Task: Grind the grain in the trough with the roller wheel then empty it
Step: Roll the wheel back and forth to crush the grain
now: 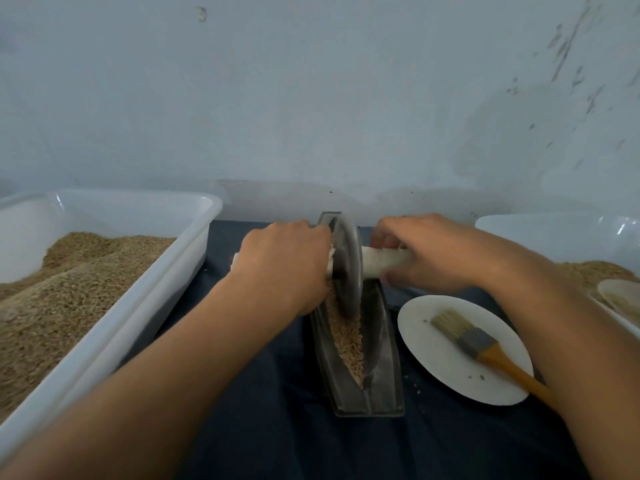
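The roller wheel (347, 268) stood upright in the trough (367, 358) on the table, over the grain (346, 336). Left hand (284, 265) and right hand (426, 251) each gripped an axle handle (384, 259), fingers curled round it. The metal wheel looked heavy and rigid; hold both handle ends.

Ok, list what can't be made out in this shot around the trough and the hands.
- Far end of the trough: head view, hidden behind the roller wheel.
- Left end of the handle: covered by the left hand.
- Right hand fingertips: blurred.
- Right tub: cut off by the frame edge.
- Brush handle end: under the right forearm.
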A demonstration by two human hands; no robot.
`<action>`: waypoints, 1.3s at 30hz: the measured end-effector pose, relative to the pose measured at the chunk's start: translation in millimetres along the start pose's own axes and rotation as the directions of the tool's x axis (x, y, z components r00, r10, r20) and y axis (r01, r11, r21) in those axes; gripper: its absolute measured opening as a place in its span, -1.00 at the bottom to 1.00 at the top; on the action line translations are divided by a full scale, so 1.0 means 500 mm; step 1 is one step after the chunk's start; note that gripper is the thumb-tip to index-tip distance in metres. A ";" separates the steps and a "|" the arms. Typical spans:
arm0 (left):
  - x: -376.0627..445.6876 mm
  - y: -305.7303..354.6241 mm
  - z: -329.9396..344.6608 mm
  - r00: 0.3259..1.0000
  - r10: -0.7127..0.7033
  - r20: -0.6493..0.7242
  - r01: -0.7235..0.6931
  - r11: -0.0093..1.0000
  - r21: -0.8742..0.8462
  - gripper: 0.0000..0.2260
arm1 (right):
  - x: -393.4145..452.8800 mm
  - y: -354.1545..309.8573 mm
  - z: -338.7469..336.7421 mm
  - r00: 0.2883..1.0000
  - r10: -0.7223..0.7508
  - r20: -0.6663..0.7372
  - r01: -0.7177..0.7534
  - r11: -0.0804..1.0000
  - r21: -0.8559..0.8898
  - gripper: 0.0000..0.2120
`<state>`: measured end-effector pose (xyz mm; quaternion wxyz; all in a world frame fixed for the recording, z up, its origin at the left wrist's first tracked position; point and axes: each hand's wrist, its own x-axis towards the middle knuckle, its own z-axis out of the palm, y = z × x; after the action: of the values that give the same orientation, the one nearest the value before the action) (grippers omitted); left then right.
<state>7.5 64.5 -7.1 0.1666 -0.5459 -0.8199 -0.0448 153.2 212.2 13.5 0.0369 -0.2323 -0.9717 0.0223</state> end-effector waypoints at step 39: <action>-0.023 0.012 -0.044 1.000 0.023 0.013 -0.025 0.989 0.149 -0.85 | -0.002 -0.023 0.003 0.993 -0.090 -0.073 0.083 0.993 -0.090 -0.66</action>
<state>21.8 51.1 9.2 0.2029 -0.5418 -0.8154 0.0217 148.6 201.3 12.7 0.0653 -0.1922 -0.9787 -0.0305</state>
